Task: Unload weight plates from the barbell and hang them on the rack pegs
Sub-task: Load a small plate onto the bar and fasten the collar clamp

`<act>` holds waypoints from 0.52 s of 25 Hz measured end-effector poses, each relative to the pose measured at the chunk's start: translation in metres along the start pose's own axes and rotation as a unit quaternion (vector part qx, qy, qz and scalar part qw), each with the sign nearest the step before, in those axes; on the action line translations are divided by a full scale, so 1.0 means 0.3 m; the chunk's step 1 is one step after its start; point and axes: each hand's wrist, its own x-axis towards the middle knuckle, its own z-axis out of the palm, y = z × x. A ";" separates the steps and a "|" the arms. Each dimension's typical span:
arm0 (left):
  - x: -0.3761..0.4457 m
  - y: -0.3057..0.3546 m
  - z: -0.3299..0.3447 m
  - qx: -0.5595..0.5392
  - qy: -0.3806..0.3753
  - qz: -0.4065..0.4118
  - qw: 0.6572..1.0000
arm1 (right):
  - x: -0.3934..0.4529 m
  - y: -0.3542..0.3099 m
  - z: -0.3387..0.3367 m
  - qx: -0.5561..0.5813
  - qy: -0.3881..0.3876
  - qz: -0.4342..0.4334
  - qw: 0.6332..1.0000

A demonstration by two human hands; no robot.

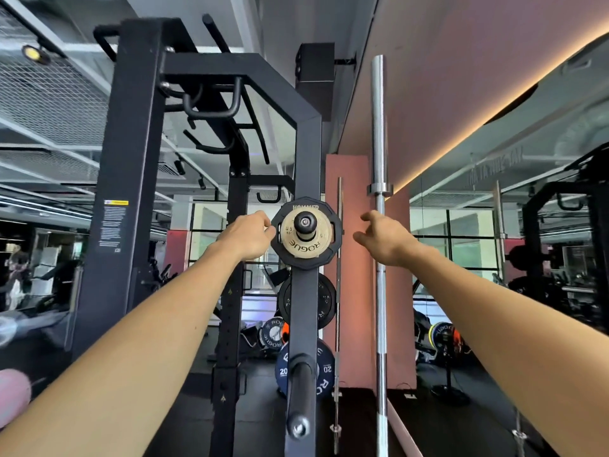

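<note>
My left hand (245, 237) rests its curled fingers (263, 225) on the rim of the black plate (290, 255) hung on the peg (305, 222), gold disc (304, 245) in front; my right hand (384, 240) hovers beside it, fingers spread, empty.

mirror (494, 232) running along wall right of the fingers | floor fan (447, 374) standing below them | speaker (314, 74) hanging high above | spotlight (33, 54) glowing upper left

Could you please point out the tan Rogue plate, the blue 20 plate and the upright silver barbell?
tan Rogue plate (304, 247): head view, lower face lettering.
blue 20 plate (326, 371): head view, right face.
upright silver barbell (381, 291): head view, shaft.
</note>
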 end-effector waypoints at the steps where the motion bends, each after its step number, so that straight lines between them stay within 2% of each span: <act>1: 0.039 -0.007 0.032 0.004 0.002 -0.003 1.000 | 0.043 0.011 0.024 0.001 0.000 0.000 1.000; 6: 0.240 -0.054 0.197 0.033 0.013 -0.034 0.999 | 0.252 0.055 0.182 -0.020 -0.016 -0.008 1.000; 13: 0.459 -0.071 0.385 -0.044 -0.001 -0.038 0.998 | 0.478 0.083 0.353 -0.093 -0.032 0.016 0.995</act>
